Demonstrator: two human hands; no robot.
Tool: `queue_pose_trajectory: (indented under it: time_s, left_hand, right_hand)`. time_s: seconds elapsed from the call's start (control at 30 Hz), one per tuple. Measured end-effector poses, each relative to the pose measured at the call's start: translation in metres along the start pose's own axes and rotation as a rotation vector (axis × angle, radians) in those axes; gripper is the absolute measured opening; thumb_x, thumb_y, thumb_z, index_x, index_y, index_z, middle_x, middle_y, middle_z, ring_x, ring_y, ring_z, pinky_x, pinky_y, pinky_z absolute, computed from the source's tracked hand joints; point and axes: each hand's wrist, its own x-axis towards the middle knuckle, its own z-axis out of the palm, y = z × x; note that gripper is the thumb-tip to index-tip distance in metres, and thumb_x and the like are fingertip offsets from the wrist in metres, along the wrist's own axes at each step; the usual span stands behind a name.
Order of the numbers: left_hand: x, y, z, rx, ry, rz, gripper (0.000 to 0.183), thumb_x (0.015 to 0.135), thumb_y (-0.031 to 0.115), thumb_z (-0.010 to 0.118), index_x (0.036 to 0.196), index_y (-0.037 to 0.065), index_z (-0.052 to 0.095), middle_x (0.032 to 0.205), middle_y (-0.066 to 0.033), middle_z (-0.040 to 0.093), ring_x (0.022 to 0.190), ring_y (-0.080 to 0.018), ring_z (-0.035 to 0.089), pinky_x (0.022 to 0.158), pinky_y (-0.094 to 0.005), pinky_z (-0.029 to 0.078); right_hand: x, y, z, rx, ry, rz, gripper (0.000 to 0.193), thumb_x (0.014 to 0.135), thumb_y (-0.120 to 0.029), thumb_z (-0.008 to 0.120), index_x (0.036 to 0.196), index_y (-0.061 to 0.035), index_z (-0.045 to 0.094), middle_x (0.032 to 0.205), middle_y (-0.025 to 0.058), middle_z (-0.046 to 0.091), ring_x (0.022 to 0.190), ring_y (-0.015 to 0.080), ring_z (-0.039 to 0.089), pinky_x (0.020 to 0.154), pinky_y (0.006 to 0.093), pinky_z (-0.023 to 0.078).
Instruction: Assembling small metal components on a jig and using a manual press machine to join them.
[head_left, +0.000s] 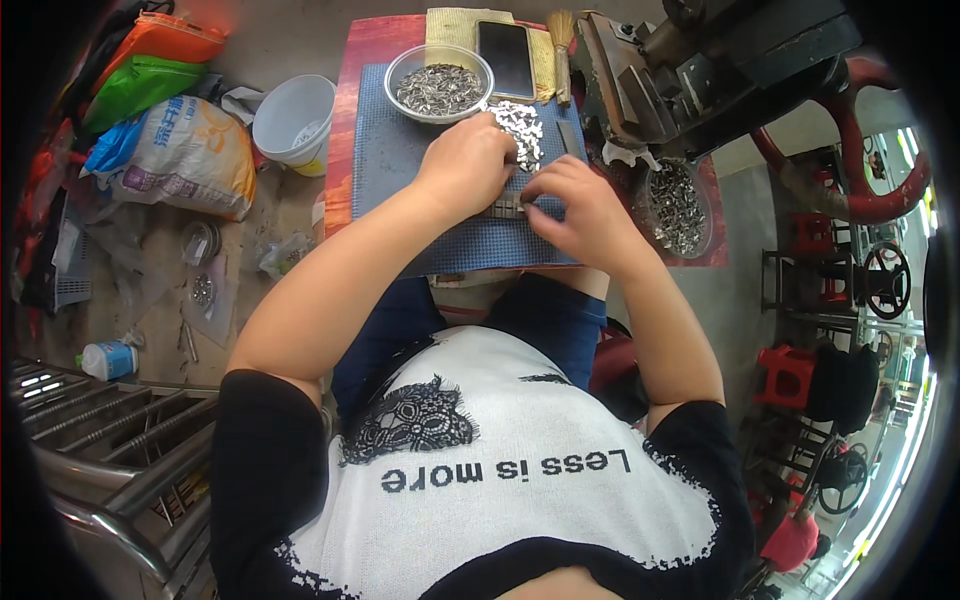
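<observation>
My left hand (pixel 468 160) is closed, its fingertips bent down beside a loose pile of small shiny metal parts (pixel 522 132) on the blue ribbed mat (pixel 378 170). What its fingers hold, if anything, is hidden. Just to the right, my right hand (pixel 580 208) pinches at the end of a narrow metal block or strip (pixel 505 207), with a small dark spot between thumb and forefinger that I cannot make out. Beyond my left hand stands a clear round bowl (pixel 398 75) of small metal pins. A flat grey metal bar (pixel 568 138) lies beyond my right hand.
A phone (pixel 506 60) rests on a yellow cloth (pixel 545 75) beside a straw brush (pixel 562 40). A dark machine (pixel 640 90) with a red handwheel (pixel 845 190) stands right, above a tub of metal parts (pixel 676 212). A white bucket (pixel 290 115) and sacks (pixel 185 150) are left.
</observation>
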Motion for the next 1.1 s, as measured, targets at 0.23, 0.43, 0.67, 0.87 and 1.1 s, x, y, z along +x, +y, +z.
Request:
queue_pose_trajectory:
  time_s: [0.23,0.43,0.67,0.87,1.1]
  left_hand:
    - [-0.005,0.0,-0.007,-0.114,0.058,0.048,0.013,0.082,0.01,0.068,0.09,0.0,0.068,0.095,-0.0182,0.067,0.096,-0.0366,0.064,0.085,-0.0458,0.051]
    - [-0.031,-0.003,-0.039,-0.411,-0.018,-0.227,0.012,0.087,0.005,0.067,0.097,-0.002,0.065,0.082,-0.0112,0.068,0.079,-0.0177,0.066,0.074,-0.0319,0.051]
    - [-0.051,-0.011,-0.038,-0.522,-0.091,-0.291,0.012,0.087,0.006,0.069,0.094,-0.003,0.066,0.084,-0.0084,0.068,0.08,-0.015,0.063,0.074,-0.0289,0.051]
    - [-0.057,-0.024,-0.029,-0.195,-0.034,0.0,0.018,0.082,0.009,0.071,0.096,-0.002,0.068,0.099,-0.0141,0.067,0.091,-0.0259,0.062,0.082,-0.0343,0.051]
    - [-0.05,-0.017,-0.04,-0.242,-0.12,-0.097,0.017,0.079,0.008,0.073,0.093,-0.001,0.072,0.091,-0.0138,0.068,0.085,-0.0268,0.065,0.078,-0.0352,0.052]
  right_hand:
    - [0.017,0.025,0.015,-0.191,0.135,0.183,0.013,0.079,-0.012,0.075,0.087,-0.0033,0.071,0.087,0.0113,0.066,0.093,0.0307,0.06,0.082,0.0399,0.049]
    - [0.022,0.034,0.021,-0.314,0.118,0.184,0.013,0.078,-0.015,0.075,0.086,-0.0049,0.071,0.082,0.0122,0.064,0.089,0.0324,0.06,0.083,0.043,0.049]
    - [0.015,0.009,0.011,0.156,0.151,0.331,0.014,0.085,-0.009,0.07,0.096,-0.002,0.069,0.09,0.0142,0.07,0.084,0.0305,0.067,0.078,0.0383,0.052]
    - [0.0,-0.003,0.02,0.266,0.091,0.252,0.013,0.085,-0.007,0.07,0.096,-0.0008,0.068,0.097,0.0126,0.068,0.092,0.0295,0.063,0.082,0.037,0.051]
    - [-0.005,0.002,0.02,0.129,-0.001,0.141,0.014,0.083,-0.005,0.071,0.095,-0.0007,0.064,0.103,0.0106,0.063,0.101,0.0281,0.057,0.088,0.0365,0.048]
